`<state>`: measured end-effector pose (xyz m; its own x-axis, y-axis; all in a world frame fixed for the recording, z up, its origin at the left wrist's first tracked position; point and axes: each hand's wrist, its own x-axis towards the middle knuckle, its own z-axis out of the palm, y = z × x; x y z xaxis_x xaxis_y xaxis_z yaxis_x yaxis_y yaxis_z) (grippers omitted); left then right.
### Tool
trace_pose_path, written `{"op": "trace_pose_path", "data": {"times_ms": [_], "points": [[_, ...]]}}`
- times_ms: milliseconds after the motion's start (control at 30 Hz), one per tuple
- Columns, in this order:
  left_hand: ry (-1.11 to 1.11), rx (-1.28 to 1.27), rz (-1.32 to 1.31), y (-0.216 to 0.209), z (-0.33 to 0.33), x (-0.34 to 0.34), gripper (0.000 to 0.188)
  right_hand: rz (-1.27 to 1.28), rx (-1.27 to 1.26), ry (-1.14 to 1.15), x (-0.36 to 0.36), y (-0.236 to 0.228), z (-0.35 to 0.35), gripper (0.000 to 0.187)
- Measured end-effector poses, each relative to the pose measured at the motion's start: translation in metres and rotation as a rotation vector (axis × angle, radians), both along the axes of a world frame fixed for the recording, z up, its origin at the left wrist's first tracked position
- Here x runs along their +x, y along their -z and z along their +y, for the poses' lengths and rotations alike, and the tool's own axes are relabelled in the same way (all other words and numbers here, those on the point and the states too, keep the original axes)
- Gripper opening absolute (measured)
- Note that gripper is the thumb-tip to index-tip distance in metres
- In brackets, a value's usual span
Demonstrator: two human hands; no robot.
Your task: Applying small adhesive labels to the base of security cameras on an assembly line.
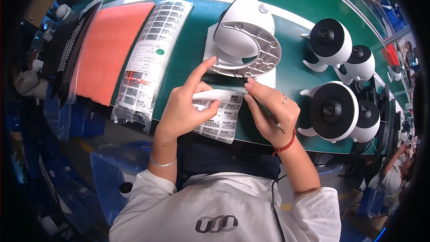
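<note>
My left hand (182, 110) pinches a sheet of small printed labels (227, 121) between thumb and fingers, one edge folded over. Its index finger reaches up beside a white device housing (237, 29). In my right hand (277, 114) is a pair of dark tweezers (242, 79), their tips at the near rim of the housing's base; whether they touch it or carry a label I cannot tell. The housing lies tipped, its ribbed grey-white underside facing me, on a white foam pad (268, 79).
To the right stand several white round cameras with black faces (333, 110) on the green table (286, 127). Left of my hands lie a plastic-wrapped pack of label sheets (150, 58) and an orange-pink sheet (112, 49). Blue plastic bags (118, 175) hang below the table edge.
</note>
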<state>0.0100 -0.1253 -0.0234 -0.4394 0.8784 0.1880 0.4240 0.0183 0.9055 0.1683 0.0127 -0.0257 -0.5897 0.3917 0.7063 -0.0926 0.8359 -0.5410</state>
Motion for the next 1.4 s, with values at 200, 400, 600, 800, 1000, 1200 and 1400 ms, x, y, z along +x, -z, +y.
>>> {"op": "trace_pose_path", "data": {"times_ms": [200,400,600,800,1000,1200,1400], "points": [[0.002,-0.003,-0.009,0.001,-0.001,0.002,0.080,0.133,-0.588,0.084,-0.002,0.020,-0.021,0.027],[0.013,-0.012,-0.022,-0.001,-0.004,0.006,0.080,0.065,0.000,0.134,-0.013,0.010,-0.027,0.025],[0.021,-0.001,-0.060,0.001,-0.003,0.005,0.080,0.093,-0.023,0.190,-0.013,0.010,-0.031,0.024],[0.055,0.049,-0.110,0.002,-0.001,0.003,0.081,0.083,-0.052,0.121,-0.010,-0.003,-0.037,0.022],[0.002,0.083,-0.198,0.017,-0.005,0.002,0.096,0.104,-0.399,0.035,0.027,-0.108,-0.015,0.025],[0.020,-0.076,-0.013,0.012,0.001,-0.001,0.092,-0.815,0.369,0.021,-0.036,-0.147,0.048,0.033],[0.004,-0.072,0.031,0.019,0.002,-0.002,0.090,-0.873,0.558,-0.109,-0.084,-0.170,0.093,0.024]]}}
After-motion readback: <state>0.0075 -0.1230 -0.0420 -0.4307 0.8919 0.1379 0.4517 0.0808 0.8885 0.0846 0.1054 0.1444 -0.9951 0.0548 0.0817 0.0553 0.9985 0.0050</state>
